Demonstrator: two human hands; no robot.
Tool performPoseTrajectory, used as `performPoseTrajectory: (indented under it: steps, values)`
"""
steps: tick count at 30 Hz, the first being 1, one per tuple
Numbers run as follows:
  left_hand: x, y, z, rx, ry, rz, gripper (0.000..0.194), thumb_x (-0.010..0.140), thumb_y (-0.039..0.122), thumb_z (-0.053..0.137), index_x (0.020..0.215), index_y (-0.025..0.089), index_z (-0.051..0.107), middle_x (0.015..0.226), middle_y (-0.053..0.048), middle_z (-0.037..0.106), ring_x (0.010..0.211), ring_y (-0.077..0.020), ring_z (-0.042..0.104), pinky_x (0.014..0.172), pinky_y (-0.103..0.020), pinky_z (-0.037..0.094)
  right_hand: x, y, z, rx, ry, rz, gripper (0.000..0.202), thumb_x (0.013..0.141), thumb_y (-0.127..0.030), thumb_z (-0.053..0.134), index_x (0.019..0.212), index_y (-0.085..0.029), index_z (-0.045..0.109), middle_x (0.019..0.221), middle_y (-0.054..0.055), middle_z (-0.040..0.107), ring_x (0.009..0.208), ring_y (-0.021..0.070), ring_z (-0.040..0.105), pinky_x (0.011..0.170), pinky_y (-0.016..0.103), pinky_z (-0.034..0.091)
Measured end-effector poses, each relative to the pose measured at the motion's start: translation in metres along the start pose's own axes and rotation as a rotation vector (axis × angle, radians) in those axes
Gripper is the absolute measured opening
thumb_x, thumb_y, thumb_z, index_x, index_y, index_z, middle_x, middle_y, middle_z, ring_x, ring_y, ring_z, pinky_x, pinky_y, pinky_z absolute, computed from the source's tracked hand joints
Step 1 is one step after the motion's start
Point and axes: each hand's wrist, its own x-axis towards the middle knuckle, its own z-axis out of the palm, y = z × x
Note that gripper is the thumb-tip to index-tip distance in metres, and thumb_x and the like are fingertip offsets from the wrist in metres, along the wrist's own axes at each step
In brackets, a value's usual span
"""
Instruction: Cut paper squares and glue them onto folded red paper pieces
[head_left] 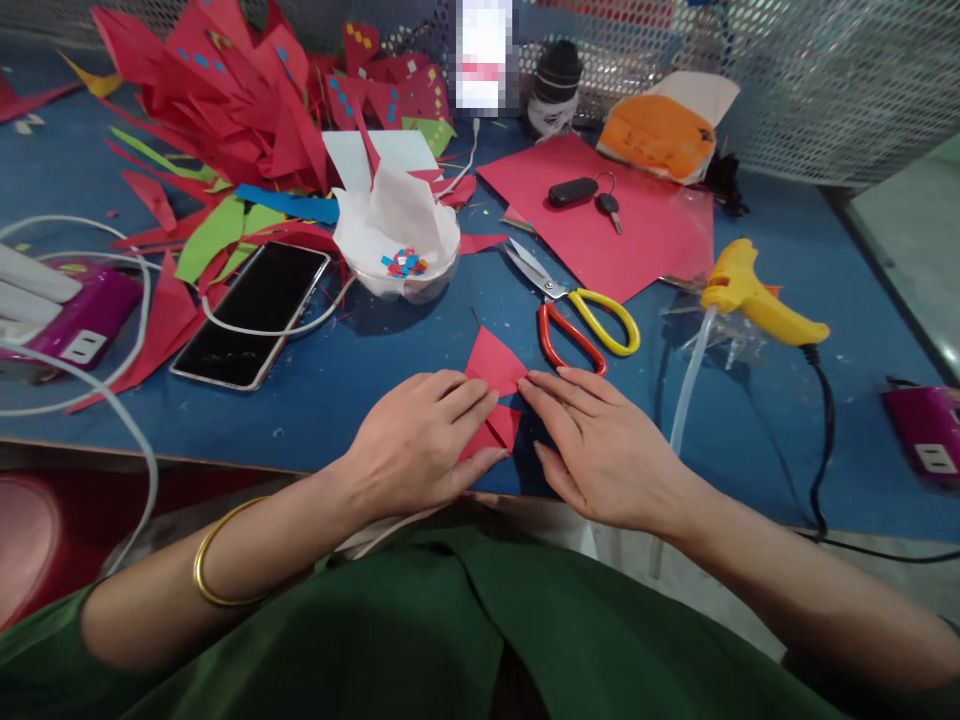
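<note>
A folded piece of red paper (pixel 495 361) lies at the table's front edge, its pointed tip away from me. My left hand (pixel 424 430) covers its left part, fingers together and pressed on it, thumb along the near edge. The fingertips of my right hand (pixel 600 440) touch its right corner; those fingers are stretched out and slightly apart. Scissors (pixel 553 290) with one red and one yellow handle lie open just beyond my right hand. Farther back stands a white paper-lined bowl (pixel 397 280) with small coloured paper bits (pixel 405 263) inside.
Red paper shapes (pixel 225 110) are heaped at the back left. A phone (pixel 251 315) with a white cable lies left. Keys (pixel 589 194) rest on red sheets (pixel 600 240). At right are a yellow glue gun (pixel 761 300) with a black cord and a purple box (pixel 926 430).
</note>
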Motion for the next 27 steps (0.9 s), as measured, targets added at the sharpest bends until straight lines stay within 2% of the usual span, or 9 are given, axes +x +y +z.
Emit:
performPoseTrajectory:
  steps: [4,7,12,16,22,27]
  values:
    - [-0.0004,0.0016,-0.0010,0.041,-0.011,0.028,0.046,0.099,0.042,0.047,0.117,0.005,0.067,0.112,-0.015,0.071,0.099,-0.0295,0.062,0.078,-0.042,0.053,0.0028,-0.0006,0.0015,-0.061,0.010,-0.093,0.048,0.092,-0.021,0.042,0.122,0.013,0.059,0.121,0.031,0.066,0.118,0.0370,0.062,0.104,0.053,0.048]
    - [0.0012,0.0026,-0.0029,0.061,-0.050,0.041,0.045,0.099,0.042,0.045,0.112,0.006,0.069,0.112,-0.016,0.071,0.098,-0.0297,0.062,0.075,-0.043,0.053,0.0023,-0.0004,0.0017,-0.071,0.020,-0.087,0.047,0.091,-0.021,0.042,0.123,0.010,0.059,0.122,0.031,0.066,0.118,0.0365,0.062,0.102,0.054,0.048]
    - [-0.0009,0.0012,-0.0015,0.008,-0.029,0.008,0.050,0.098,0.047,0.046,0.121,0.007,0.065,0.116,-0.016,0.070,0.104,-0.0297,0.062,0.082,-0.043,0.053,-0.0012,0.0021,0.0022,-0.027,-0.016,-0.043,0.048,0.091,-0.021,0.042,0.130,0.003,0.056,0.125,0.024,0.067,0.123,0.0331,0.059,0.107,0.054,0.044]
    - [-0.0024,0.0011,-0.0005,0.022,-0.021,0.007,0.056,0.098,0.050,0.045,0.128,0.005,0.061,0.119,-0.017,0.069,0.104,-0.0310,0.061,0.079,-0.044,0.053,-0.0018,0.0018,0.0023,-0.069,-0.007,-0.075,0.051,0.091,-0.025,0.043,0.128,0.009,0.056,0.126,0.030,0.064,0.122,0.0363,0.059,0.105,0.054,0.045]
    - [0.0019,0.0009,-0.0024,0.030,-0.044,0.023,0.056,0.098,0.050,0.045,0.120,0.003,0.065,0.112,-0.016,0.070,0.099,-0.0311,0.060,0.076,-0.043,0.052,0.0018,0.0040,-0.0050,0.048,0.003,0.063,0.047,0.091,-0.021,0.041,0.131,0.000,0.056,0.128,0.022,0.066,0.129,0.0321,0.055,0.108,0.052,0.043]
    - [0.0021,0.0009,-0.0029,0.024,-0.058,0.022,0.058,0.096,0.051,0.048,0.123,0.003,0.063,0.113,-0.017,0.069,0.100,-0.0320,0.060,0.077,-0.044,0.051,0.0078,0.0034,-0.0002,-0.019,0.009,-0.076,0.044,0.092,-0.019,0.041,0.125,0.004,0.060,0.123,0.024,0.067,0.121,0.0314,0.060,0.107,0.049,0.044]
